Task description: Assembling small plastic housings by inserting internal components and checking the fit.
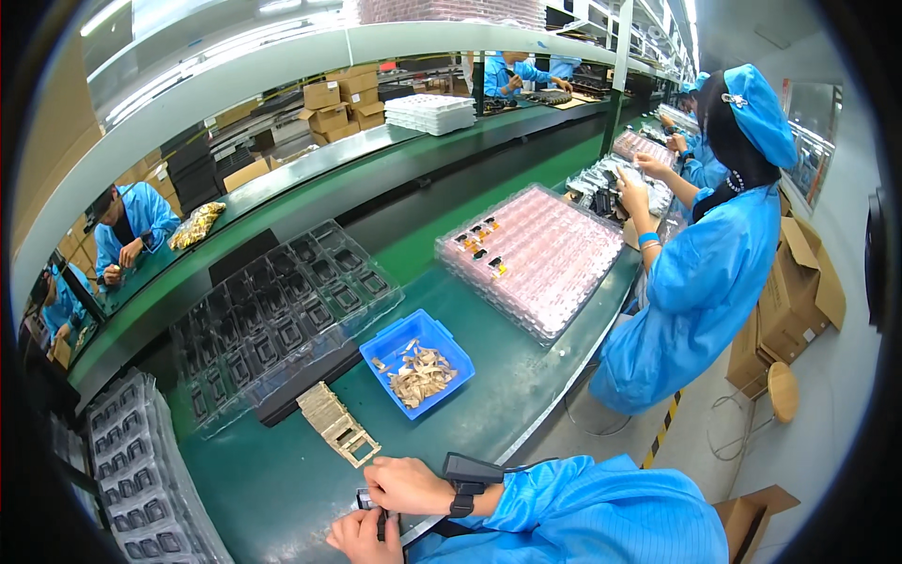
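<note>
Blue-sleeved, the left hand (365, 539) and right hand (406, 484) both pinch one small dark part (368, 500).

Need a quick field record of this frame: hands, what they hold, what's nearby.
left hand: at the bench edge, on a small dark part
right hand: on the same part, black wrist device behind it
grip: both hands closed on the part
nearest: tan stack of frames
beyond: blue bin of tan scraps; clear tray; pink tray
surface: green bench
</note>
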`<state>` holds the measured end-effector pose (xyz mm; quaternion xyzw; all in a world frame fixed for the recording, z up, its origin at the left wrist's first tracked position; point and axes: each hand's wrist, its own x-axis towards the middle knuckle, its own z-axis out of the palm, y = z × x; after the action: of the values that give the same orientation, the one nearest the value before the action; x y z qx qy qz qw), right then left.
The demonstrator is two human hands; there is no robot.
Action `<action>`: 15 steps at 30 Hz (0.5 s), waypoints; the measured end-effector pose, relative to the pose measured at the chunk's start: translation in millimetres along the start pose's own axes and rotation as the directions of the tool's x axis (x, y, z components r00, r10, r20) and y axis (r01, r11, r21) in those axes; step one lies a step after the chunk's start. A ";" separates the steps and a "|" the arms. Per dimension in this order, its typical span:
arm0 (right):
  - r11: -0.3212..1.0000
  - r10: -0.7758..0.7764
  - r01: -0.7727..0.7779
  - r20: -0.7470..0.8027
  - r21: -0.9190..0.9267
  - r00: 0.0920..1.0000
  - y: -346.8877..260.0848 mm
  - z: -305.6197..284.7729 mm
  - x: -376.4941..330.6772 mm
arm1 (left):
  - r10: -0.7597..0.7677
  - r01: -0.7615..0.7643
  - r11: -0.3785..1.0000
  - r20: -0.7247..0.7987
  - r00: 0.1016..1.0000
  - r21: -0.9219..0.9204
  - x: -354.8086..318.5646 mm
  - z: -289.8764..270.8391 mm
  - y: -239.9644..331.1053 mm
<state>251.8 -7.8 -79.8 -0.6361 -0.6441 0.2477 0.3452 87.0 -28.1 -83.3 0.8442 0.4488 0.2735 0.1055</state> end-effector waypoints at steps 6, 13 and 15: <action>0.996 -0.059 0.067 0.107 -0.065 0.993 -3.7 -4.6 -20.6 | 0.018 -0.008 0.990 -0.072 0.997 0.138 -14.1 1.3 -17.1; 0.994 -0.089 0.090 0.015 -0.064 0.996 -7.2 -28.7 -25.7 | 0.062 -0.060 0.998 -0.112 0.992 0.017 -0.2 -5.2 -17.5; 0.987 -0.155 0.153 -0.056 -0.044 0.986 -7.8 -26.3 -21.9 | 0.024 -0.024 1.000 -0.091 0.996 -0.008 -1.4 -5.7 -16.6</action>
<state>265.6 -33.1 -59.9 -0.5982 -0.6856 0.1887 0.3695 71.6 -20.1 -86.0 0.8357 0.4417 0.3148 0.0855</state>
